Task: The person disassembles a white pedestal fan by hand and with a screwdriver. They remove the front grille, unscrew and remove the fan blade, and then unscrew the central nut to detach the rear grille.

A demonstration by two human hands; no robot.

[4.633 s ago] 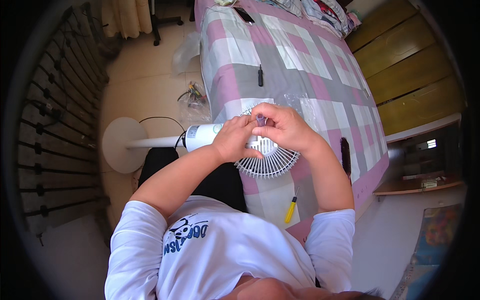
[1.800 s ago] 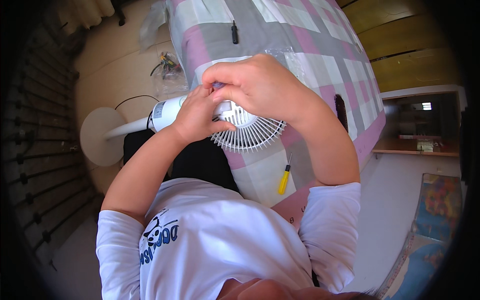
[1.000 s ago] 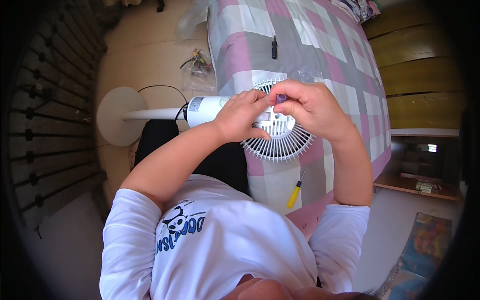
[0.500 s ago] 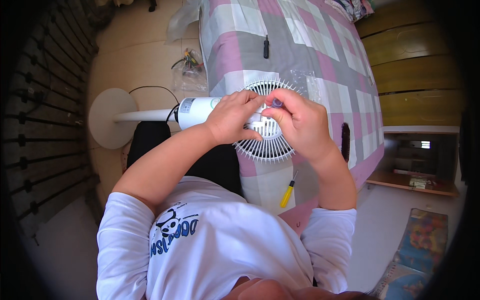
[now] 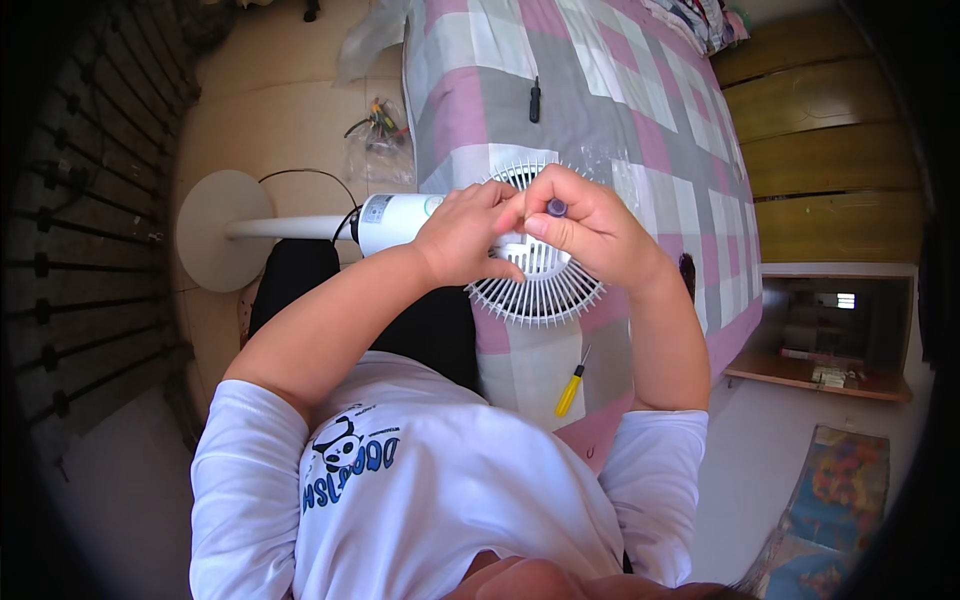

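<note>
A white electric fan (image 5: 393,222) lies on its side, its round guard (image 5: 545,300) over the edge of the bed. My left hand (image 5: 465,232) grips the back of the fan head, thumb on one side and fingers on the other. In my right hand (image 5: 590,225), thumb and fingers are closed round a screwdriver seen end-on, its purple handle (image 5: 556,208) showing. That hand is over the guard's centre, close to my left fingertips. The screwdriver's tip and whatever it touches are hidden beneath my hands.
A yellow screwdriver (image 5: 569,392) lies on the bed nearer me, and a black screwdriver (image 5: 535,102) farther off. The fan's round base (image 5: 222,232) is at the left. A plastic bag with tools (image 5: 380,135) sits on the tiled floor. Wooden drawers (image 5: 810,160) stand right.
My right hand has turned a little around the screwdriver handle, its fingers shifting towards my left hand. My left hand stays on the fan.
</note>
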